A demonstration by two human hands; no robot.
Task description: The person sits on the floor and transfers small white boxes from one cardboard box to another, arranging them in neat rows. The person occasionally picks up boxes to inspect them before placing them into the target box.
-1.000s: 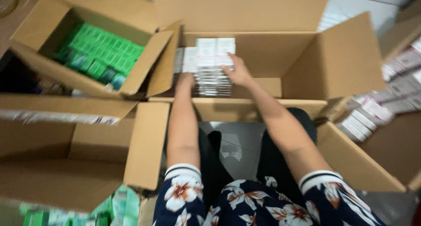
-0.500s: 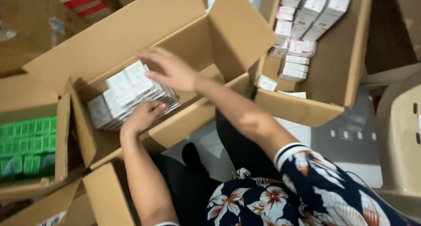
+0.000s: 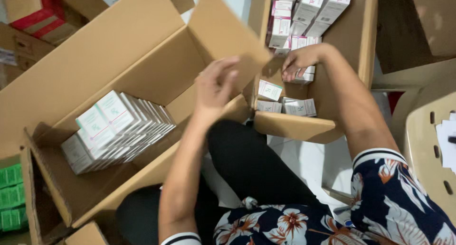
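The right hand (image 3: 298, 62) reaches into the right-hand carton (image 3: 365, 45), its fingers curled down and closing on a small white box (image 3: 304, 75) that lies near the middle of that carton's floor; the fingertips cover most of the box, so how firmly it is pinched cannot be told. Just below it, toward the carton's near wall, lie a few loose white boxes (image 3: 285, 105), one of them tilted with a pale green mark on its face. Toward the carton's far end, more white boxes with pink ends (image 3: 308, 7) are stacked in rows, touching one another. The left hand (image 3: 214, 86) is raised between the two cartons, empty, fingers loosely bent and close together, in front of the turned-up flap (image 3: 228, 31) of the large left carton (image 3: 118, 59); whether it touches the flap cannot be told. Inside that large carton, against its left end, a tight row of white boxes with green print (image 3: 118, 128) stands on edge, leaning slightly, with bare cardboard floor to their right. At the left edge of the view a further carton shows green packs (image 3: 10, 197). A beige plastic chair (image 3: 427, 131) stands to the right, with white paper (image 3: 446, 143) on its seat. The person's dark trousers (image 3: 247, 164) and flowered sleeves (image 3: 399, 197) fill the lower part, above a pale tiled floor (image 3: 304, 164).
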